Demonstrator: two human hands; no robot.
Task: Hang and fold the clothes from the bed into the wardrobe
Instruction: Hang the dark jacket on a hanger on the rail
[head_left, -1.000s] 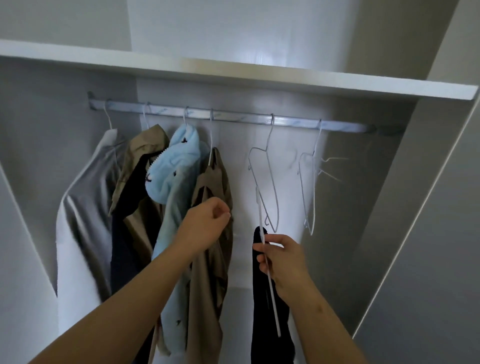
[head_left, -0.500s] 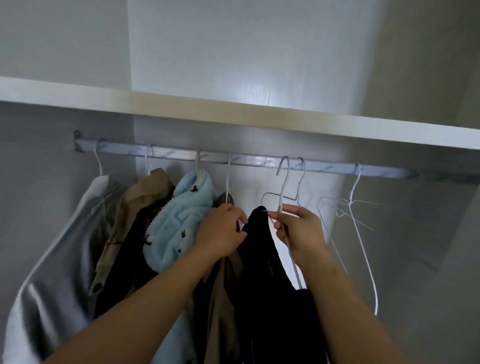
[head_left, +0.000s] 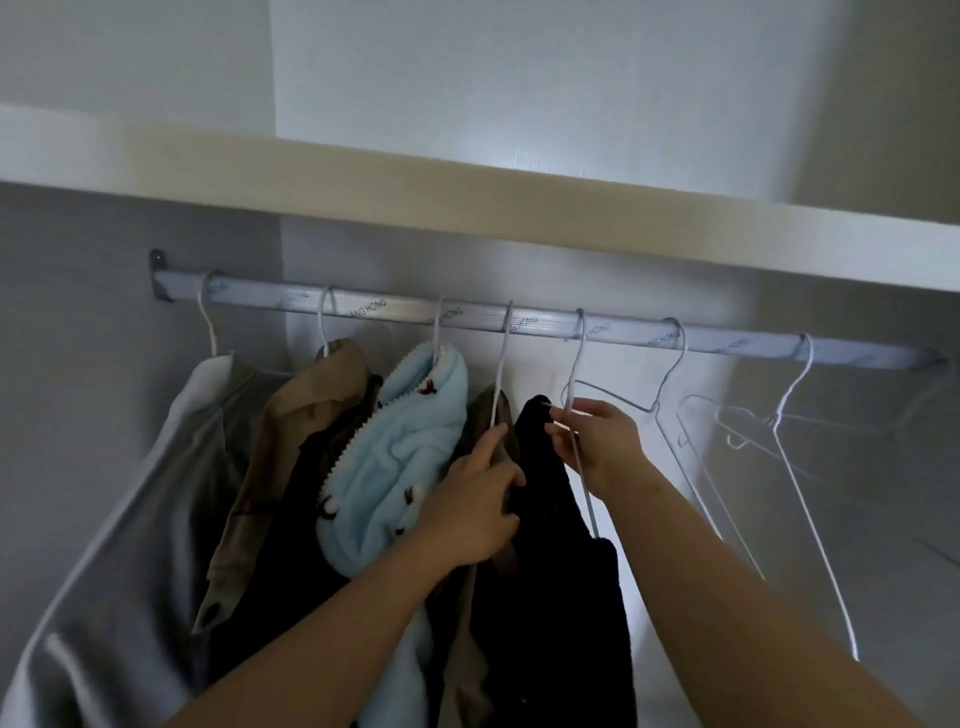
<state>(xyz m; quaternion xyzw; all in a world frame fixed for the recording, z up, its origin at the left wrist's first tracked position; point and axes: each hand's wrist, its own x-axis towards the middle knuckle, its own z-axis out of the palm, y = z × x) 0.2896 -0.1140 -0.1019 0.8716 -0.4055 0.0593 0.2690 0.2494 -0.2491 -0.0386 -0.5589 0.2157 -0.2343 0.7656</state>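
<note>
The white shelf (head_left: 467, 202) spans the frame above the rail (head_left: 727, 343). A grey garment (head_left: 130, 519), tan jacket (head_left: 291, 415) and blue fleece (head_left: 395, 457) crowd the left; empty hangers (head_left: 795, 389) hang at the right. My left hand (head_left: 467, 514) holds the brown garment (head_left: 462, 665) aside. My right hand (head_left: 597, 441) pinches the black garment's (head_left: 550, 571) wire hanger (head_left: 573, 374), whose hook is now over the rail; a second ago it hung well below.

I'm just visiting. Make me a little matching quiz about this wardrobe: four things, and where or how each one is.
Things:
1. grey garment
2. light blue fleece
3. black garment
4. farthest-right hanger

Place or state:
A. third hook from the left on the rail
B. on the wire hanger that the right hand pinches
C. carries nothing
D. farthest left

Pairs: 1-D, 2-A, 3-B, 4-C
</note>
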